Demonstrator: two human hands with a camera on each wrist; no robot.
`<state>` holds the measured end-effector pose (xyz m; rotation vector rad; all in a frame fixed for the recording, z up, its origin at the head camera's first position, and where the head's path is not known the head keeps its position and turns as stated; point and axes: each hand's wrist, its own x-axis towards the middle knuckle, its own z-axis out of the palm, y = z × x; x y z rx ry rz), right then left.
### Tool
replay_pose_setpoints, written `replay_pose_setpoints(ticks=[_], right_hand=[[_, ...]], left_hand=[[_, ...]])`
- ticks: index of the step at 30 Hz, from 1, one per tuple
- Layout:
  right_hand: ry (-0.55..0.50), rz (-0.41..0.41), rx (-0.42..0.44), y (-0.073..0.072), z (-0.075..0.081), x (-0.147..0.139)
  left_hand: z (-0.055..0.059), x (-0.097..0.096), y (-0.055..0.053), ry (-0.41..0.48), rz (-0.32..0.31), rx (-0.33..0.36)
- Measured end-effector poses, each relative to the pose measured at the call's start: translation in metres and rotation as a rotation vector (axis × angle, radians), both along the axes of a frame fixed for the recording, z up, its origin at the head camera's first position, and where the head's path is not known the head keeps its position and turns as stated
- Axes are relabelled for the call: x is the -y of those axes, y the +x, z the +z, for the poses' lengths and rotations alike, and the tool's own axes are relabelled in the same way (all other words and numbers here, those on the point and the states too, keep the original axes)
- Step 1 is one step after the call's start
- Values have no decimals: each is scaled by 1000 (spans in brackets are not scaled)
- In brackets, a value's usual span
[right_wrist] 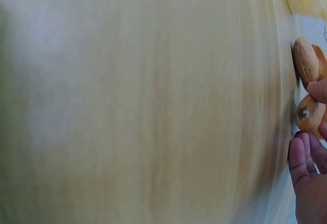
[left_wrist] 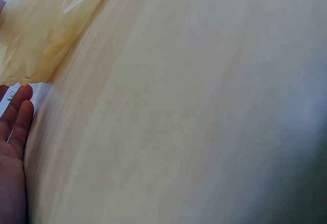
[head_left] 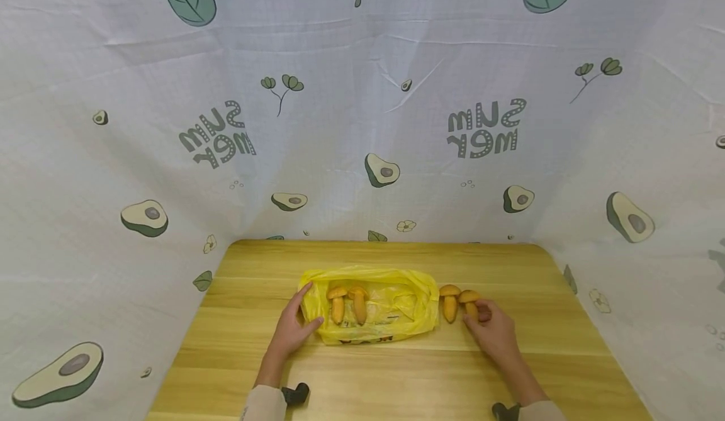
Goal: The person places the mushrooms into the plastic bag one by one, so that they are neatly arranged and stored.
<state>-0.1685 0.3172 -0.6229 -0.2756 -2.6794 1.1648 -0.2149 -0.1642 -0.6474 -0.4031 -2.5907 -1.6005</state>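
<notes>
A yellow plastic bag [head_left: 410, 333] lies on the table with its wide mouth facing up. Inside it, towards its left, two orange-yellow mushrooms [head_left: 337, 308] lie side by side, caps away from me. At the bag's left end my left hand [head_left: 290, 331] is spread, its thumb and forefinger touching the plastic. Just right of the bag lies another mushroom [head_left: 450, 308]. Beside that one, my right hand [head_left: 494, 333] pinches a mushroom [head_left: 469, 297] by the stem; the stem's end [right_wrist: 309, 114] shows between thumb and fingers in the right wrist view.
The wooden table [head_left: 396, 383] has rounded far corners. A white curtain [head_left: 340, 125] printed with avocados, leaves and lettering hangs behind it and along both sides. Dark devices [head_left: 296, 394] are worn at both wrists.
</notes>
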Motion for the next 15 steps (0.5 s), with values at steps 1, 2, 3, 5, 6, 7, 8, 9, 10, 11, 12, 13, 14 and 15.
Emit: replay_pose_setpoints(ticks=[1, 2, 3, 5, 6, 7, 8, 9, 10, 11, 12, 13, 14, 15], right_hand=[[-1, 2, 2, 0, 0, 0], [-3, 2, 2, 1, 0, 0], [-6, 1, 3, 1, 1, 0], [-10, -2, 8, 2, 1, 0], [-14, -6, 7, 2, 2, 0], [-17, -8, 10, 2, 2, -1], [-20, -11, 10, 2, 2, -1], [-21, -15, 9, 2, 2, -1], [-22, -18, 11, 1, 2, -2], [-21, -20, 11, 1, 2, -2], [-20, -22, 12, 0, 2, -3], [-19, -22, 13, 0, 2, -3], [-18, -23, 12, -1, 3, -4], [-15, -25, 11, -1, 3, -4]], left_hand=[[0, 0, 0, 3, 1, 3], [0, 0, 0, 3, 1, 4], [0, 0, 0, 3, 1, 6], [0, 0, 0, 5, 1, 6], [0, 0, 0, 5, 1, 5], [0, 0, 0, 5, 1, 5], [0, 0, -1, 5, 1, 6], [0, 0, -1, 6, 2, 6], [-1, 0, -1, 6, 3, 8], [0, 0, -1, 7, 4, 10], [0, -1, -2, 7, 5, 13], [1, -1, -1, 8, 6, 18], [1, -1, -1, 8, 5, 20], [1, -1, -1, 8, 5, 22]])
